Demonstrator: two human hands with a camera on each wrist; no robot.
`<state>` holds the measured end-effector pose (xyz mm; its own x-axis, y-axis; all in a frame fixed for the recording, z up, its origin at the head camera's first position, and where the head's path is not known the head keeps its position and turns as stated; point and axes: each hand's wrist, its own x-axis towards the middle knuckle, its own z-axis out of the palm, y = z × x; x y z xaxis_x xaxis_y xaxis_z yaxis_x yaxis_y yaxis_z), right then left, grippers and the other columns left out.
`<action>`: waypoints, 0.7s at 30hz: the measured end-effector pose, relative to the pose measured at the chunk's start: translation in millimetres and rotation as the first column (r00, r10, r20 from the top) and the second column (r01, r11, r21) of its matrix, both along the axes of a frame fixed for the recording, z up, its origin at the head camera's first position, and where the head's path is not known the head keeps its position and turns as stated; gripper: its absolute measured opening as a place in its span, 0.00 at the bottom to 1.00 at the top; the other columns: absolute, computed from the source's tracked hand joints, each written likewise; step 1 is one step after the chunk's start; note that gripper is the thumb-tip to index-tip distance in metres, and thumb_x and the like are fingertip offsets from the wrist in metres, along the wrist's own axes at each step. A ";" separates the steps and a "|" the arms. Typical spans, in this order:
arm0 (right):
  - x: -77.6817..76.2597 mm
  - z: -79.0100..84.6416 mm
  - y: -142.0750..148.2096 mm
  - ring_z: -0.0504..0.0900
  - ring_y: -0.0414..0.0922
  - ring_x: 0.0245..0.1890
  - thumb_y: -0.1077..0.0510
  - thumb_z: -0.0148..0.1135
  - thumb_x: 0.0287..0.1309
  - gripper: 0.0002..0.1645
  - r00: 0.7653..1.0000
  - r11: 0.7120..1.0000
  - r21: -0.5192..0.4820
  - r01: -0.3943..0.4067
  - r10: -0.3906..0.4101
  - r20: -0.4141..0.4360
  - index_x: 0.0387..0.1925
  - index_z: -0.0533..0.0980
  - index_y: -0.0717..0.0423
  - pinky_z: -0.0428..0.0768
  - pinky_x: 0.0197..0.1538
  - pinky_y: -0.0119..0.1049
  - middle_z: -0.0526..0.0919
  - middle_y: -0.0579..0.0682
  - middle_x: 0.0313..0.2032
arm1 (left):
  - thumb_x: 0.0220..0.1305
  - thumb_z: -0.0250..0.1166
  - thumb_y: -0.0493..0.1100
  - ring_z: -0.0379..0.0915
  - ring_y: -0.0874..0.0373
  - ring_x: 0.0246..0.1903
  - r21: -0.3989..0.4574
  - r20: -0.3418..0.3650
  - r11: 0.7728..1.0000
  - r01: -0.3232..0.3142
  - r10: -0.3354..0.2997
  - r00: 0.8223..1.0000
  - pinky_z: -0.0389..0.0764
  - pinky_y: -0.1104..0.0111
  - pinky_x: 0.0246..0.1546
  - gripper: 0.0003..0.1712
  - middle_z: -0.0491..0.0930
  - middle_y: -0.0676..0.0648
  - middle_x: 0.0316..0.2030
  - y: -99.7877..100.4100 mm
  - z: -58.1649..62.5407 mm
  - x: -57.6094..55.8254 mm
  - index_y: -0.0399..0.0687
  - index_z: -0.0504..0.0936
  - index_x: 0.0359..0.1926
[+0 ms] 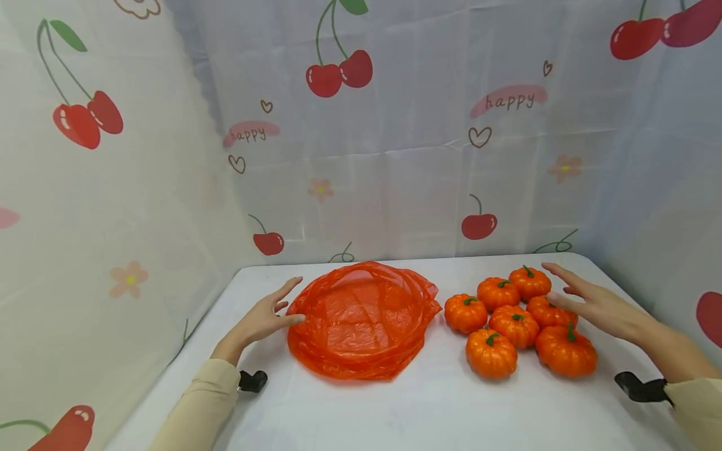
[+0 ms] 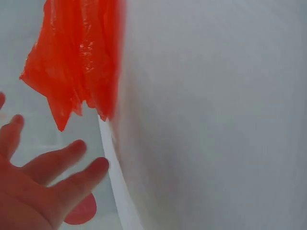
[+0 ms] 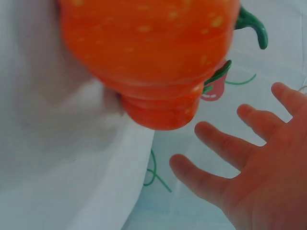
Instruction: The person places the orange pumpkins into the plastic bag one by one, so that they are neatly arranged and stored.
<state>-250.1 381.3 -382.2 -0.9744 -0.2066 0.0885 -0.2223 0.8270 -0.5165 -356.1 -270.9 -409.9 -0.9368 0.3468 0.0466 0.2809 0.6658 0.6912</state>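
An orange-red plastic bag (image 1: 361,319) lies spread on the white table, its mouth facing up in a wide ring. At its left edge hovers my left hand (image 1: 265,319), fingers extended and holding nothing; the left wrist view shows those spread fingers (image 2: 79,184) near the bag (image 2: 81,52). Several small orange pumpkins with green stems are grouped right of the bag, among them a front one (image 1: 492,354) and a larger one (image 1: 566,352). My right hand (image 1: 603,307) is held beside the group's right side, fingers spread, gripping nothing. In the right wrist view, a pumpkin (image 3: 148,43) looms close.
The white table (image 1: 361,410) has its back edge against a curtain (image 1: 395,169) printed with cherries and hearts. Curtains also hang at the left (image 1: 158,188) and right. A black strap mount (image 1: 252,381) sits on the left wrist, another (image 1: 640,387) on the right.
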 end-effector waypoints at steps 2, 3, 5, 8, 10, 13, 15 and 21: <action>2.3 -4.4 3.4 0.65 0.79 0.66 0.41 0.47 0.77 0.46 1.000 1.000 -0.019 -0.011 0.011 0.008 0.83 0.39 0.48 0.72 0.46 0.80 0.53 0.75 0.76 | 0.62 0.73 0.57 0.60 0.31 0.75 0.015 0.012 1.000 0.011 -0.011 1.000 0.72 0.39 0.67 0.51 0.48 0.53 0.83 -0.3 -3.5 -0.5 0.77 0.55 0.80; 3.6 -6.4 5.1 0.64 0.79 0.66 0.41 0.47 0.78 0.46 1.000 0.999 -0.028 -0.016 0.016 0.007 0.83 0.39 0.48 0.73 0.45 0.80 0.53 0.75 0.76 | 0.62 0.73 0.56 0.60 0.32 0.75 0.022 0.012 0.999 0.023 -0.023 1.000 0.71 0.40 0.68 0.50 0.48 0.53 0.83 -0.4 -4.8 -0.7 0.75 0.56 0.80; 6.1 -10.5 8.4 0.64 0.79 0.66 0.44 0.47 0.78 0.45 1.000 0.998 -0.059 -0.028 0.028 -0.004 0.83 0.39 0.50 0.73 0.46 0.80 0.51 0.74 0.77 | 0.62 0.74 0.55 0.59 0.34 0.75 0.035 0.008 0.998 0.046 -0.047 0.999 0.69 0.40 0.69 0.49 0.47 0.53 0.83 -0.6 -6.7 -1.7 0.70 0.59 0.80; 8.6 -16.1 14.2 0.65 0.78 0.64 0.47 0.46 0.79 0.43 0.999 0.993 -0.109 -0.046 0.044 -0.022 0.83 0.39 0.53 0.79 0.49 0.71 0.51 0.74 0.77 | 0.63 0.74 0.53 0.55 0.37 0.78 0.061 0.006 0.995 0.075 -0.076 0.997 0.67 0.41 0.71 0.47 0.47 0.53 0.83 -0.9 -7.4 -1.9 0.64 0.62 0.79; 9.8 -20.1 18.0 0.66 0.76 0.64 0.49 0.45 0.79 0.42 0.998 0.989 -0.137 -0.055 0.052 -0.026 0.83 0.39 0.53 0.83 0.49 0.60 0.50 0.73 0.77 | 0.63 0.74 0.52 0.51 0.40 0.80 0.081 0.004 0.992 0.099 -0.100 0.995 0.65 0.41 0.72 0.47 0.47 0.53 0.83 -1.9 -8.1 -1.2 0.59 0.63 0.79; 10.9 -25.8 22.7 0.65 0.75 0.64 0.51 0.45 0.80 0.42 0.998 0.986 -0.158 -0.058 0.053 -0.036 0.83 0.39 0.52 0.84 0.47 0.52 0.50 0.72 0.77 | 0.65 0.73 0.51 0.48 0.42 0.81 0.113 0.007 0.985 0.129 -0.131 0.991 0.61 0.39 0.74 0.45 0.48 0.51 0.83 -4.2 -9.7 0.3 0.56 0.63 0.79; 11.3 -29.5 25.0 0.66 0.68 0.66 0.51 0.46 0.79 0.42 0.998 0.985 -0.162 -0.052 0.044 -0.055 0.83 0.40 0.50 0.84 0.47 0.51 0.50 0.63 0.81 | 0.66 0.72 0.50 0.50 0.40 0.80 0.129 0.011 0.982 0.136 -0.139 0.990 0.60 0.38 0.74 0.44 0.49 0.50 0.83 -6.0 -10.9 1.0 0.55 0.63 0.79; 14.2 -35.7 30.6 0.60 0.14 0.53 0.50 0.53 0.76 0.43 0.996 0.988 -0.156 -0.012 -0.002 -0.089 0.83 0.47 0.43 0.82 0.48 0.60 0.52 0.13 0.66 | 0.66 0.72 0.51 0.55 0.35 0.77 0.108 0.014 0.984 0.142 -0.145 0.989 0.68 0.39 0.70 0.40 0.53 0.51 0.82 -7.7 -12.3 0.9 0.54 0.69 0.76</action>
